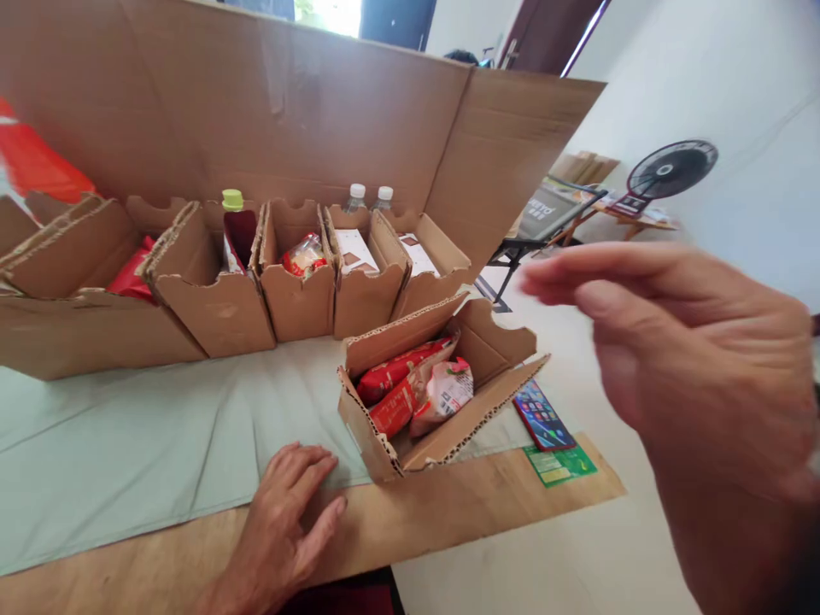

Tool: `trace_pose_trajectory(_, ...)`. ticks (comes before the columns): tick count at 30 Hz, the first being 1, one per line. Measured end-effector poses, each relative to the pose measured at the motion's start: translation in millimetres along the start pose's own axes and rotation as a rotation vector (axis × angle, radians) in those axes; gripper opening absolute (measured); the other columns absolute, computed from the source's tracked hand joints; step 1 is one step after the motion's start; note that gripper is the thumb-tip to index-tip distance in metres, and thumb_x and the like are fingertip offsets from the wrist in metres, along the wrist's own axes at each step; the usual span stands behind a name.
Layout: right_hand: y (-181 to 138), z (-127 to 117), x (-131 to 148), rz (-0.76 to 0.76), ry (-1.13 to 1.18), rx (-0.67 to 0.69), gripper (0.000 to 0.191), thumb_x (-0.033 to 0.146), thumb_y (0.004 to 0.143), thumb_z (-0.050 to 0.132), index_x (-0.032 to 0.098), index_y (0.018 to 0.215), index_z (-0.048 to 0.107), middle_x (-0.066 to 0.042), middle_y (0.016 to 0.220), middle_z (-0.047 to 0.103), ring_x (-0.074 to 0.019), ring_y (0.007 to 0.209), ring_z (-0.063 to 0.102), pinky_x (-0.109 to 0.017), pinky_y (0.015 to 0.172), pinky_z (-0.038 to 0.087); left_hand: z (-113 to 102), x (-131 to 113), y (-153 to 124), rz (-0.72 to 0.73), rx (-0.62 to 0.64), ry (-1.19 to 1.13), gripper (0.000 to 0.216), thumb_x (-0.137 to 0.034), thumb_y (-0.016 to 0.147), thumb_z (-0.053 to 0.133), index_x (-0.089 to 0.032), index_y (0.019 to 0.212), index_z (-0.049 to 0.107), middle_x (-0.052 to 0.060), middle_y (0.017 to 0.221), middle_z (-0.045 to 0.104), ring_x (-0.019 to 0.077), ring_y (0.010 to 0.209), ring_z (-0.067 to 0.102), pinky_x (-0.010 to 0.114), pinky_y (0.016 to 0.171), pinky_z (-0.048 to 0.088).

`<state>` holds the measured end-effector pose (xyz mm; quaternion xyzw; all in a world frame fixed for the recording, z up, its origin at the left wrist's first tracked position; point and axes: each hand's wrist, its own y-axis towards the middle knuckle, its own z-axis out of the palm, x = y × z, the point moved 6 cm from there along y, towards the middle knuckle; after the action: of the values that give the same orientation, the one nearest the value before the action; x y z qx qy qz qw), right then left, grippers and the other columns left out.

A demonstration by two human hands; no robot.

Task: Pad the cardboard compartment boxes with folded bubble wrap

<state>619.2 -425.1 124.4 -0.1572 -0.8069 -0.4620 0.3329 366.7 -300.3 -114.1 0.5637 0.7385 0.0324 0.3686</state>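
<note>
My left hand point(288, 512) rests on the table's front edge, fingers stretched out and nothing in it. Just beyond it stands an open cardboard box point(368, 448) holding red snack packets point(394, 410) and a pink-and-white packet point(452, 389). Raised at the right, well above the table and close to the camera, my right hand point(692, 342) has its fingers extended together, with a gap to the thumb. No object shows in it.
Several cardboard bins point(214, 312) line the back, holding packets, white cards and a yellow-green-capped item. A tall cardboard panel point(307, 102) rises behind two bottles point(357, 196). Right of the box lie a phone point(543, 414) and a green card point(564, 463). A fan point(670, 171) stands farther off.
</note>
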Motion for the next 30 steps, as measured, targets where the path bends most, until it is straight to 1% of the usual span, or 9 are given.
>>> trace_pose_trajectory(2,-12.6,-35.4,-56.0,0.126,0.035,-0.286,0.009,0.025,0.085,0.072,0.026,0.092,0.076,-0.004,0.102,0.077,-0.0202,0.095,0.073,-0.039,0.09,0.058,-5.5,-1.0,-3.7,-0.079,-0.024,-0.026,0.041,-0.033,0.097,0.059,-0.025,0.137,0.056,0.012,0.125,0.072,0.0265,0.113,0.071,0.04,0.095,0.062)
trace_pose_trajectory(3,-23.2,-40.5,-89.5,0.251,0.057,-0.289,0.005,0.029,0.083,0.072,0.027,0.087,0.074,-0.003,0.099,0.077,-0.0193,0.091,0.073,-0.036,0.084,0.059,-4.5,-2.6,-3.9,-0.11,-0.018,-0.034,0.05,-0.033,0.097,0.059,-0.025,0.145,0.049,0.012,0.132,0.069,0.0272,0.119,0.069,0.04,0.095,0.062)
trace_pose_trajectory(5,-50.6,-31.1,-142.7,0.391,0.071,-0.143,0.016,0.041,0.084,0.068,0.026,0.083,0.073,-0.007,0.089,0.078,-0.0241,0.082,0.073,-0.039,0.072,0.06,4.1,-7.2,-1.4,-0.148,0.007,-0.043,0.068,-0.033,0.095,0.058,-0.026,0.158,0.031,0.015,0.148,0.059,0.0298,0.132,0.062,0.043,0.101,0.061)
trace_pose_trajectory(8,-100.0,4.0,-181.6,0.488,0.134,0.028,0.034,0.052,0.092,0.055,0.026,0.096,0.076,-0.009,0.093,0.08,-0.0304,0.096,0.075,-0.044,0.075,0.062,23.5,-12.6,7.0,-0.154,0.017,-0.057,0.088,-0.034,0.091,0.06,-0.024,0.165,0.012,0.017,0.159,0.047,0.0342,0.141,0.055,0.05,0.105,0.058)
trace_pose_trajectory(12,-141.4,40.9,-185.4,0.587,0.302,-0.047,0.046,0.056,0.099,0.042,0.031,0.123,0.071,-0.009,0.12,0.077,-0.031,0.12,0.069,-0.047,0.087,0.061,25.2,2.7,26.0,-0.257,-0.036,-0.091,0.077,-0.036,0.091,0.058,-0.021,0.16,0.027,0.017,0.145,0.061,0.0355,0.128,0.063,0.053,0.099,0.06)
trace_pose_trajectory(16,-145.7,65.7,-179.8,0.564,0.46,-0.023,0.045,0.061,0.096,0.048,0.032,0.123,0.07,-0.008,0.132,0.071,-0.0297,0.123,0.067,-0.046,0.094,0.06,-1.0,37.7,59.7,-0.411,-0.054,-0.216,0.039,-0.037,0.091,0.057,-0.022,0.127,0.06,0.009,0.112,0.074,0.03,0.106,0.07,0.045,0.088,0.061)
trace_pose_trajectory(21,-154.5,86.0,-190.6,0.592,0.354,0.134,0.048,0.056,0.094,0.063,0.03,0.134,0.065,-0.008,0.143,0.065,-0.0279,0.132,0.06,-0.046,0.108,0.053,-10.6,70.1,78.4,-0.552,-0.123,-0.33,0.031,-0.037,0.089,0.058,-0.018,0.113,0.058,0.009,0.105,0.071,0.025,0.094,0.067,0.038,0.078,0.057)
trace_pose_trajectory(26,-174.1,88.4,-202.4,0.727,0.28,0.11,0.058,0.057,0.086,0.072,0.026,0.134,0.064,-0.012,0.144,0.064,-0.0314,0.124,0.066,-0.046,0.103,0.055,3.8,75.9,67.6,-0.573,-0.121,-0.368,0.024,-0.031,0.09,0.056,-0.019,0.11,0.059,0.006,0.097,0.067,0.021,0.08,0.061,0.033,0.067,0.051)
trace_pose_trajectory(30,-178.2,82.7,-201.0,0.8,0.234,0.056,0.067,0.059,0.079,0.078,0.024,0.134,0.062,-0.013,0.142,0.065,-0.0338,0.119,0.069,-0.05,0.103,0.056,8.3,80.6,75.7,-0.54,-0.103,-0.47,0.037,-0.025,0.087,0.056,-0.018,0.123,0.059,0.01,0.117,0.068,0.027,0.104,0.064,0.041,0.088,0.055)
